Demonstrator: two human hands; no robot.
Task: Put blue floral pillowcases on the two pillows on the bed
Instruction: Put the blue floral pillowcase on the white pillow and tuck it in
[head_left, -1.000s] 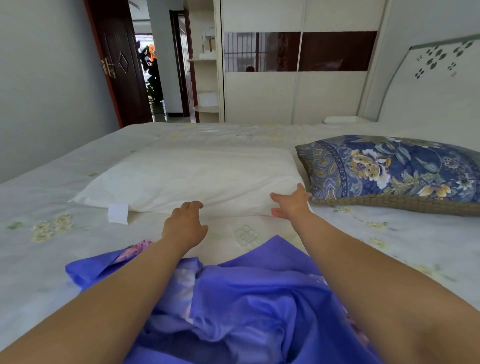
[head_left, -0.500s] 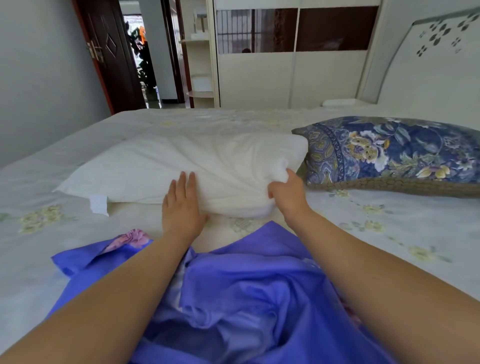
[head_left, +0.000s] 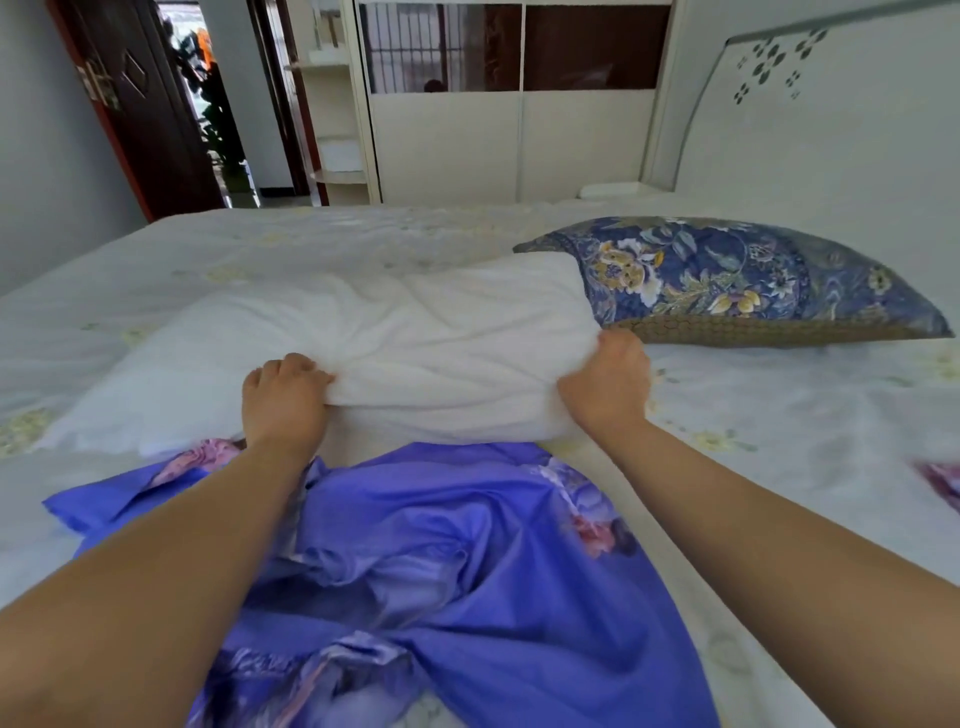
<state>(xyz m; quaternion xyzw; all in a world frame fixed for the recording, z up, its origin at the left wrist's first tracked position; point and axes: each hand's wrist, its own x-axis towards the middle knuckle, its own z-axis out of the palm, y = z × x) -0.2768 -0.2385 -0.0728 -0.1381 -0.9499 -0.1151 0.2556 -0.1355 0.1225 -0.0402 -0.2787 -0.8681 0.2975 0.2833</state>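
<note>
Pillow (head_left: 441, 338) is getting bunched up now, both the left hand (head_left: 283, 400) and right hand (head_left: 605, 387) gripping its near edge instead of just reaching, so stuffing into the blue pillowcase (head_left: 467, 571) looks next.

Head view, downward, over bed (head_left: 779, 467)

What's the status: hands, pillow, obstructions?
Left hand and right hand both grip the white pillow. Blue pillowcase lies loose underneath. Nothing in the way.

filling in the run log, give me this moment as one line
step: grasp bare white pillow | left hand: grips near edge | right hand: grips right end | blue floral pillowcase: crumpled on bed, unused
</note>
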